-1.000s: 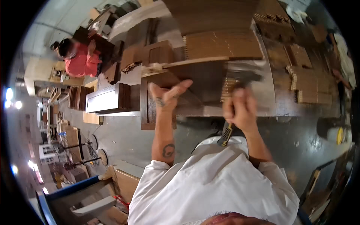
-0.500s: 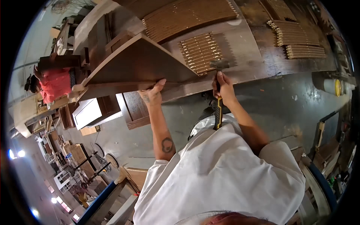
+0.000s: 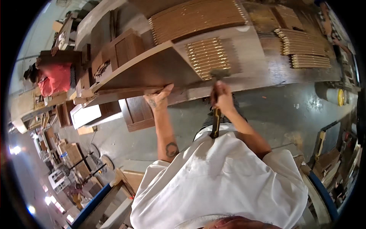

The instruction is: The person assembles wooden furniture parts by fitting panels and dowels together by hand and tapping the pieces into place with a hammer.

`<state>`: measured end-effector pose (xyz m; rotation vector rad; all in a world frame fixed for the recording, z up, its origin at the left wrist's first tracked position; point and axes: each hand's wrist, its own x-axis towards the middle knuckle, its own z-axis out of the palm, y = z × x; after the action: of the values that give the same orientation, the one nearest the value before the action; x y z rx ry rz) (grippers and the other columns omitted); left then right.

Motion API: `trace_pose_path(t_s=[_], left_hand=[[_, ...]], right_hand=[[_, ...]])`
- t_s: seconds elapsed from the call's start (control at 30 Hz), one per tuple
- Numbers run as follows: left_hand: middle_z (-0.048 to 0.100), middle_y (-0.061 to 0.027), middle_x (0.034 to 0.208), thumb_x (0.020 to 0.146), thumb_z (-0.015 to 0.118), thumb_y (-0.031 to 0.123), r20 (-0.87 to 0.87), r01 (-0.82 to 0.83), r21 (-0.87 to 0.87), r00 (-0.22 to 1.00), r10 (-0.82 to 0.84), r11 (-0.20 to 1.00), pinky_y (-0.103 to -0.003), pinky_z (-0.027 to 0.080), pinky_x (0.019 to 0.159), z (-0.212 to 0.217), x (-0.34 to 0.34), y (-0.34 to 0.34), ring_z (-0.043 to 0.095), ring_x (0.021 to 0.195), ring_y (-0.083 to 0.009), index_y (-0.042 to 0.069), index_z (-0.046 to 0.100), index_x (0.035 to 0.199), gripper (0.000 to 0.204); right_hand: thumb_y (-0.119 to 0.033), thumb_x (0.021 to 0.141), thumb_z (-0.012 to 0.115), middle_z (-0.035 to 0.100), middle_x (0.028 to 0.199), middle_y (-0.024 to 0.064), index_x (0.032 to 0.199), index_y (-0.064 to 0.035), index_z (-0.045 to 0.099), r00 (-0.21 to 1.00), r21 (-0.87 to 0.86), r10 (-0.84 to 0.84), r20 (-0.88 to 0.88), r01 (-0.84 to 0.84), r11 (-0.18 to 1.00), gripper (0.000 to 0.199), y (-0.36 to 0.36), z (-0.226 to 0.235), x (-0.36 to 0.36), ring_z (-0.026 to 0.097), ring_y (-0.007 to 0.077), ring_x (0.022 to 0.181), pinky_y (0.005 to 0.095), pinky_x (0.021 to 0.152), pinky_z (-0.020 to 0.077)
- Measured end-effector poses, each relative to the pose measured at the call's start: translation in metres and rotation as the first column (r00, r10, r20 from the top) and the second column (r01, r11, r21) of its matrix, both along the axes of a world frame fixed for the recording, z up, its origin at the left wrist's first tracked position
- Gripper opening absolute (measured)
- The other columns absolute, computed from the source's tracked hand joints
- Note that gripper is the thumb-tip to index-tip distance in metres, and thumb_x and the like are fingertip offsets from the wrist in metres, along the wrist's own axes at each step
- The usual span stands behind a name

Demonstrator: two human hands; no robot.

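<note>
My left hand (image 3: pixel 161 96) is closed on the near edge of a dark brown wooden panel assembly (image 3: pixel 152 70), thumb on top, the other fingers partly hidden. The assembly stands tilted over the near edge of the workbench. In my right hand (image 3: pixel 224 98) is a hammer (image 3: pixel 215 124), gripped round its black and yellow handle. Its dark head, smeared by motion, is close to the panel's right corner. Just beyond that corner lies a row of brown wooden slats (image 3: pixel 207 55) with pale, shiny ends.
A larger row of brown slats (image 3: pixel 198 21) lies farther back on the bench (image 3: pixel 249 63). Slat stacks (image 3: pixel 303 42) sit at the right. Dark framed panels (image 3: pixel 135 110) lean below the bench. A yellow-rimmed bucket (image 3: pixel 335 96) stands right. At far left is a person in red (image 3: pixel 55 82).
My right hand and the hammer have shifted slightly left, toward the panel's corner. The panel assembly's far edge has dropped a little; my left hand still grips it.
</note>
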<state>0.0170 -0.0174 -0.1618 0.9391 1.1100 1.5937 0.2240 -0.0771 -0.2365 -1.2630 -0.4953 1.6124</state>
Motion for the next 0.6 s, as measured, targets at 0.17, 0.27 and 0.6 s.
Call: trace_pose_path(t_s=[0.17, 0.27, 0.6], left_hand=[[0.062, -0.0063, 0.083, 0.054, 0.078, -0.010, 0.104, -0.081, 0.072, 0.992, 0.074, 0.994, -0.026, 0.050, 0.057, 0.017, 0.005, 0.002, 0.058, 0.066, -0.0137, -0.001, 0.061, 0.091, 0.042], [0.063, -0.0083, 0.091, 0.053, 0.081, -0.007, 0.111, 0.032, 0.071, 0.993, -0.040, 0.997, -0.029, 0.052, 0.068, -0.004, -0.007, 0.002, 0.060, 0.078, -0.0173, -0.003, 0.060, 0.100, 0.052], [0.059, -0.0127, 0.105, 0.065, 0.078, 0.058, -0.305, -0.092, 0.407, 0.924, 0.230, 0.909, -0.029, 0.050, 0.075, 0.164, 0.014, 0.018, 0.060, 0.086, -0.0168, -0.005, 0.053, 0.112, 0.083]], right_hand=[[-0.037, 0.100, 0.040, 0.047, 0.055, 0.0009, 0.085, -0.0056, 0.051, 0.985, 0.046, 0.130, 0.110, -0.136, 0.990, 0.037, 0.019, 0.027, 0.003, 0.043, 0.0092, 0.043, 0.0271, 0.040, 0.0332], [-0.032, 0.099, 0.043, 0.048, 0.054, 0.0055, 0.089, -0.0029, 0.053, 0.834, 0.208, -0.153, 0.531, 0.046, 0.977, 0.032, 0.048, 0.006, 0.048, 0.043, 0.0168, 0.045, 0.0327, 0.044, 0.0354], [-0.017, 0.089, 0.051, 0.061, 0.092, 0.0220, 0.107, -0.0010, 0.053, -0.043, 0.109, -0.115, 0.992, -0.119, 0.987, 0.024, 0.141, -0.030, 0.224, 0.059, 0.0412, 0.090, 0.0501, 0.074, 0.0470]])
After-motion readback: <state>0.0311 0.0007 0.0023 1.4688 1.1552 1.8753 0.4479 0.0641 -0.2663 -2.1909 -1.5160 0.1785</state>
